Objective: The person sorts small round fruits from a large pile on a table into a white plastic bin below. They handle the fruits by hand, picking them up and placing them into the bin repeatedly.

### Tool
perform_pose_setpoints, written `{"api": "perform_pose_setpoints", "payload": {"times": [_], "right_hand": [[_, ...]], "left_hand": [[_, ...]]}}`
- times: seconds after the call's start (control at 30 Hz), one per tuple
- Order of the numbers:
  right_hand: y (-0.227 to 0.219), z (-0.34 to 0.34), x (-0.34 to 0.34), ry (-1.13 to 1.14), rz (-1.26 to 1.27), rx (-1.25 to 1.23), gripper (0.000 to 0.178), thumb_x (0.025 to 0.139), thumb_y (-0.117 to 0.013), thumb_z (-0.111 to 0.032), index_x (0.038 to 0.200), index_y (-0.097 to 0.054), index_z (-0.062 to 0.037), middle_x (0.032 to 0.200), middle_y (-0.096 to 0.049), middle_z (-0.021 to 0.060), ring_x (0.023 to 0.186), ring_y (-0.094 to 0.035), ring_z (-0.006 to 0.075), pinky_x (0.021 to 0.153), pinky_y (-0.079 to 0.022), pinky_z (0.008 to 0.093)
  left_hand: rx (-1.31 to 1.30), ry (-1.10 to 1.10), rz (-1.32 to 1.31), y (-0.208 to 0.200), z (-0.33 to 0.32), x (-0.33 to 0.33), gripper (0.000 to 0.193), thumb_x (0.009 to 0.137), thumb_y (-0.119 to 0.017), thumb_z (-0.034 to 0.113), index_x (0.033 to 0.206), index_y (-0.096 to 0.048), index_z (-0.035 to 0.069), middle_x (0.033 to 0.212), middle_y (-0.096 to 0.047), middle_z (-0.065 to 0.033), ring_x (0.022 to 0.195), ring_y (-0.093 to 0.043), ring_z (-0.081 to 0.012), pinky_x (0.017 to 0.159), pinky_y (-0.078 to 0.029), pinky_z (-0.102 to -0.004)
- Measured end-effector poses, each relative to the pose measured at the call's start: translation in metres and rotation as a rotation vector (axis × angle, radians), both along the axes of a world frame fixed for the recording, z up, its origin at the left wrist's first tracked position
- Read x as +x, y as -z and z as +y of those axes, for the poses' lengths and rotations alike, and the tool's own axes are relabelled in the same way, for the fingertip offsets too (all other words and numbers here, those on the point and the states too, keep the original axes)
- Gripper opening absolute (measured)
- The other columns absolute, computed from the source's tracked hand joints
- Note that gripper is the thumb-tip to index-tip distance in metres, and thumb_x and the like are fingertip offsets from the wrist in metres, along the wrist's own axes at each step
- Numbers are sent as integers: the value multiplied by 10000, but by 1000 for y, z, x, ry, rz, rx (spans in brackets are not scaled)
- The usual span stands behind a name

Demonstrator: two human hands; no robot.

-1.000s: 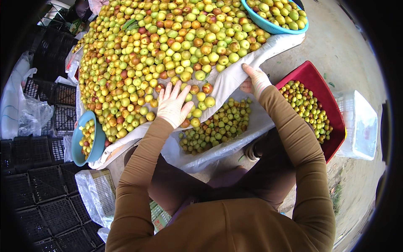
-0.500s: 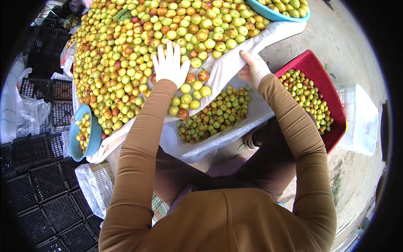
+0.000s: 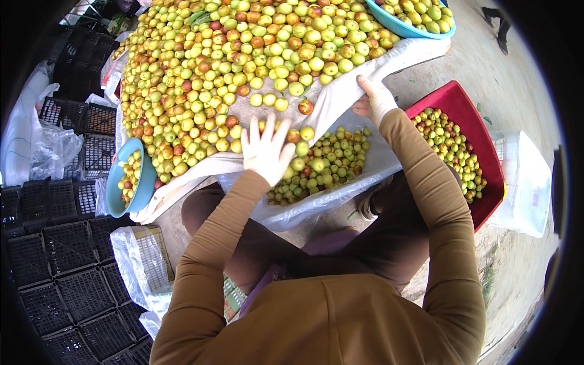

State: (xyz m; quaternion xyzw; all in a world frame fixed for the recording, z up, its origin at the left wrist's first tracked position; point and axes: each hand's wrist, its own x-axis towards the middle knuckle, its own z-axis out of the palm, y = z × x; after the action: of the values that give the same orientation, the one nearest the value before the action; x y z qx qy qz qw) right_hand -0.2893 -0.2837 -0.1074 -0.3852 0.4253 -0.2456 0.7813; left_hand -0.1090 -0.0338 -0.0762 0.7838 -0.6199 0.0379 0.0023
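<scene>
A large heap of green-yellow and reddish jujubes (image 3: 201, 91) lies on a pale cloth (image 3: 340, 91). My left hand (image 3: 266, 151), in a whitish glove, is at the cloth's near edge with its fingers spread, against a few jujubes. Some of these are at the lip, above a container lined with clear plastic (image 3: 383, 155) that holds more jujubes (image 3: 328, 161). My right hand (image 3: 378, 100) pinches the cloth's edge, thumb on top; its other fingers are partly hidden.
On the right stands a red bin (image 3: 453, 97) of jujubes, beside a clear plastic box (image 3: 526, 182). Blue basins of jujubes sit at the left (image 3: 141, 188) and far right (image 3: 413, 25). Black crates (image 3: 73, 249) fill the left. Someone's dark-clad leg (image 3: 504, 33) shows at the top right.
My left hand has swept toward me, carrying jujubes over the cloth's edge into the lined container. A bare patch of cloth now shows behind it. My right hand stays at the cloth's edge.
</scene>
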Motion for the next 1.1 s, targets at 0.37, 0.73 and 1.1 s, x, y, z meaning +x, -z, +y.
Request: {"api": "perform_pose_setpoints", "payload": {"times": [0.37, 0.73, 1.1], "right_hand": [[9, 3, 6, -37, 45, -139, 480, 837, -684, -527, 1060, -616, -108, 833, -638, 55, 685, -584, 179, 643, -501, 339], [18, -16, -1, 26, 23, 80, 389, 832, -737, -432, 1044, -598, -136, 806, -648, 37, 612, -601, 191, 536, -477, 340], [5, -7, 3, 46, 48, 102, 375, 848, -727, -414, 1049, -582, -134, 803, -643, 46, 609, -593, 190, 558, -484, 334]], "left_hand": [[-188, -472, -279, -8, -11, 121, 589, 891, -503, 489, 1348, -487, 117, 1467, -387, -185, 1323, -350, -389, 1061, -267, -606], [-148, -398, 225, -11, -47, 41, 713, 915, -421, 544, 1474, -338, 108, 1549, -275, -169, 1445, -178, -393, 1138, -112, -612], [-226, -511, 44, -3, -40, 110, 662, 922, -432, 540, 1469, -384, 171, 1573, -214, -184, 1453, -147, -413, 1153, -95, -582]]}}
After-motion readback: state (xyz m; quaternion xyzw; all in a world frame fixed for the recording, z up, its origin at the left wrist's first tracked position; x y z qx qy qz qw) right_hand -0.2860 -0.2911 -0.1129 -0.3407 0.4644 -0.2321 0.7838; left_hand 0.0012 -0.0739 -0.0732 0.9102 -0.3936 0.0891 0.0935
